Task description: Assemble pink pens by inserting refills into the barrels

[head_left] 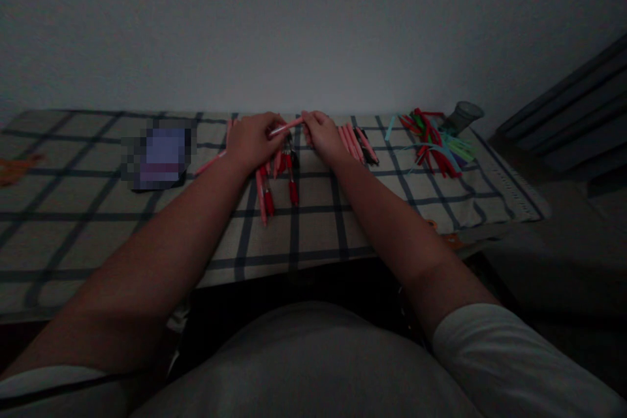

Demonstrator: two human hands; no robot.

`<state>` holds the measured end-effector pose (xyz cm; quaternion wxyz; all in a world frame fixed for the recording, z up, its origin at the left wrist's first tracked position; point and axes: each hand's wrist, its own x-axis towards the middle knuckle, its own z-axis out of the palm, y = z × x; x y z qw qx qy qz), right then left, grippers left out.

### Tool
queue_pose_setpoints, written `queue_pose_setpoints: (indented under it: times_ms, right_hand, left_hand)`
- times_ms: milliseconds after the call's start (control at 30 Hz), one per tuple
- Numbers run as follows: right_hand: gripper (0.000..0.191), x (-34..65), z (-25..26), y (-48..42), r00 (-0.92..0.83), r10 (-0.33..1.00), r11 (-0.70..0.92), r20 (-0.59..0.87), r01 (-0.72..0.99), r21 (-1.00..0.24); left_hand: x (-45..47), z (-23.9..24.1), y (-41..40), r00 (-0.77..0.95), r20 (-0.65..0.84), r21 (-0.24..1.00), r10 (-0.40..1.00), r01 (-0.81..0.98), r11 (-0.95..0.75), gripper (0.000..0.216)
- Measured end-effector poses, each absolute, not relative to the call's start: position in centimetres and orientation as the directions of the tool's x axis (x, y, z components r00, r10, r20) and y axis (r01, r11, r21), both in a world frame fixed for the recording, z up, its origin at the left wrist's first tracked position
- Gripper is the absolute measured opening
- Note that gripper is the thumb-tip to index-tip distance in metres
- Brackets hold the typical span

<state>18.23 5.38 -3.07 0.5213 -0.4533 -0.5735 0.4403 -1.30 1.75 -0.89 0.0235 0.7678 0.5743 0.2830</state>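
Observation:
A slim pink pen is held between my two hands, tilted up towards the right. My left hand is closed around its left part, and the fingertips of my right hand pinch its right end. Below my left hand lie several loose red and pink pens, some partly covered by the hand. Just right of my right hand, several pink pens lie side by side, with dark pieces at their right.
A checked cloth covers the table against a pale wall. On the right are a pile of red, green and blue strips and a tilted glass container. A blurred purple-screened device and an orange item lie left.

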Motion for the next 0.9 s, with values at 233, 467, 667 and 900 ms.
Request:
queue_pose_setpoints:
  times_ms: [233,467,667,900]
  right_hand:
    - [0.046,18.16,-3.38,5.83,-0.041,0.982,0.185,0.184,0.001,-0.983]
    - [0.065,18.37,-3.38,5.55,-0.047,0.977,0.211,0.209,0.056,-0.976]
    - [0.065,18.26,-3.48,5.70,-0.036,0.975,0.222,0.220,0.080,-0.972]
    - [0.054,18.44,-3.18,5.35,-0.034,0.977,0.213,0.211,0.084,-0.973]
  left_hand:
    - [-1.27,-0.92,1.69,0.194,0.409,0.350,0.892,0.869,-0.349,0.041]
    - [-1.43,-1.12,2.02,0.176,0.422,0.353,0.889,0.871,-0.340,0.041]
    - [-1.41,-1.06,1.90,0.170,0.415,0.371,0.894,0.865,-0.337,0.039]
    - [-1.40,-1.16,1.98,0.179,0.420,0.372,0.890,0.860,-0.349,0.041]
